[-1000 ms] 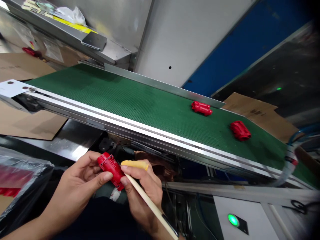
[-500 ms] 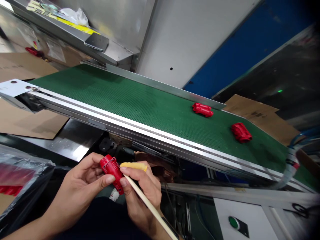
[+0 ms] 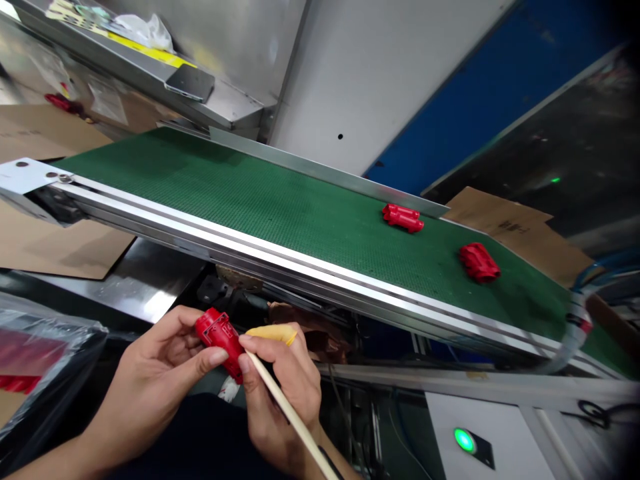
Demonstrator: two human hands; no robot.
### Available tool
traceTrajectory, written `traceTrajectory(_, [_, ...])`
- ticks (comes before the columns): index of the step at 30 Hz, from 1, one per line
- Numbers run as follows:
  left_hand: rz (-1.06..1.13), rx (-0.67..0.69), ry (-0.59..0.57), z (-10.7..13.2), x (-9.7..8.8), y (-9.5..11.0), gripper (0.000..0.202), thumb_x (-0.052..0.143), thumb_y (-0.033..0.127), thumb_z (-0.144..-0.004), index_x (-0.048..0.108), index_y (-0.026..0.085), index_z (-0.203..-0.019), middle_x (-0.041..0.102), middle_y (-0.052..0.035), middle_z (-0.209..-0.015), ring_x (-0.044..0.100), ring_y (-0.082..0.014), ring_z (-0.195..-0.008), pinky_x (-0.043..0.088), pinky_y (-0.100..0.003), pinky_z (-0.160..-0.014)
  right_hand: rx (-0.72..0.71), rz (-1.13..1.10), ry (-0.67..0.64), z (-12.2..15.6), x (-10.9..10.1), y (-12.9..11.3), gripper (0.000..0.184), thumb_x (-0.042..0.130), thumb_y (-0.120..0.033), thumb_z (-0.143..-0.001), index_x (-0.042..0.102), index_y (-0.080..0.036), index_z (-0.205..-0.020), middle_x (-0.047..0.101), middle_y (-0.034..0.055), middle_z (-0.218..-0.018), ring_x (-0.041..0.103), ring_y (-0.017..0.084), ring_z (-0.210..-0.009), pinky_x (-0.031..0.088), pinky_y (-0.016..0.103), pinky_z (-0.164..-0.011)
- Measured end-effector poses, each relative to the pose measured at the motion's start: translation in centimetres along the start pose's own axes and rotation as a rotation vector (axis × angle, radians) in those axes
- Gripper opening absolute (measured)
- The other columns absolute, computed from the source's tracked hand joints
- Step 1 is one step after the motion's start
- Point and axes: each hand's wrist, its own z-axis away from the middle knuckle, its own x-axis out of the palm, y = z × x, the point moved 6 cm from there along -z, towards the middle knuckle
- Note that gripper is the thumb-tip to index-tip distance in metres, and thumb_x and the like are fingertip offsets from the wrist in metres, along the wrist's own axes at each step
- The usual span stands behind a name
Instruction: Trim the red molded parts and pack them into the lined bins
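Observation:
In my left hand [image 3: 165,370] is a red moulded plastic part [image 3: 220,340], pinched between thumb and fingers and tilted. My right hand [image 3: 283,393] is closed around a long cream stick-like tool [image 3: 285,403], gripped like a pen. Its tip is hidden by my right fingers, close against the part's right side. A yellow covering [image 3: 273,333] wraps one of my right fingers. Both hands are in front of the green conveyor belt [image 3: 280,207], below its metal rail.
Two more red plastic parts, one by the back guard [image 3: 403,217] and one farther right [image 3: 479,262], lie on the belt. A plastic-lined box [image 3: 55,373] stands at left. A phone [image 3: 190,83] rests on the metal ledge. At lower right, a round button [image 3: 465,440] glows green.
The button at lower right has lit up green. My hands keep the same grip, with the red part shifted slightly left in view. The whole view has drifted a little.

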Motion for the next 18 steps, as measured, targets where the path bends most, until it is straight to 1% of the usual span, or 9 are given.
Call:
traceTrajectory(4, [-0.031, 0.015, 0.018, 0.0, -0.3, 0.0, 0.026, 0.088, 0.033, -0.081, 0.07, 0.025, -0.097, 0.077, -0.0007, -0.093, 0.073, -0.0164, -0.085, 0.06, -0.018, -0.078, -0.004, 0.006, -0.03, -0.1, -0.3, -0.2, 0.03, 0.06, -0.003, -0.092, 0.069, -0.015, -0.118, 0.071, 0.0117, -0.104, 0.064, 0.023, -0.091, 0.053, 0.042, -0.085])
traceTrajectory(8, [-0.048, 0.019, 0.04, -0.1, -0.7, 0.0, 0.028, 0.088, 0.035, -0.08, 0.069, 0.024, -0.098, 0.077, -0.0013, -0.091, 0.073, -0.0173, -0.084, 0.06, -0.019, -0.077, 0.042, 0.025, -0.074, -0.3, -0.8, -0.4, 0.028, 0.059, -0.003, -0.091, 0.07, -0.017, -0.113, 0.071, 0.0094, -0.1, 0.063, 0.022, -0.087, 0.053, 0.041, -0.082])
traceTrajectory(10, [-0.059, 0.017, 0.029, -0.1, -0.6, 0.1, 0.027, 0.086, 0.035, -0.082, 0.068, 0.024, -0.099, 0.076, -0.0012, -0.09, 0.073, -0.0168, -0.083, 0.06, -0.019, -0.076, 0.094, -0.005, -0.08, -0.5, -1.2, -0.2, 0.026, 0.06, -0.005, -0.093, 0.072, -0.019, -0.112, 0.072, 0.0079, -0.1, 0.065, 0.021, -0.089, 0.054, 0.038, -0.082])
traceTrajectory(14, [-0.046, 0.02, -0.022, -0.1, -0.1, 0.2, 0.023, 0.084, 0.034, -0.084, 0.069, 0.025, -0.1, 0.074, -0.0012, -0.09, 0.071, -0.0162, -0.082, 0.06, -0.018, -0.074, 0.211, -0.145, -0.067, -0.7, -1.4, 0.7, 0.021, 0.067, -0.013, -0.095, 0.074, -0.023, -0.112, 0.074, 0.004, -0.106, 0.069, 0.018, -0.095, 0.056, 0.032, -0.084])
traceTrajectory(18, [-0.015, 0.018, -0.065, -0.1, 0.4, 0.1, 0.021, 0.084, 0.033, -0.085, 0.072, 0.026, -0.1, 0.073, -0.0016, -0.091, 0.071, -0.0165, -0.084, 0.06, -0.017, -0.073, 0.275, -0.21, -0.069, -0.7, -1.1, 1.9, 0.019, 0.068, -0.015, -0.096, 0.076, -0.025, -0.111, 0.075, 0.0026, -0.107, 0.071, 0.017, -0.097, 0.056, 0.031, -0.086])
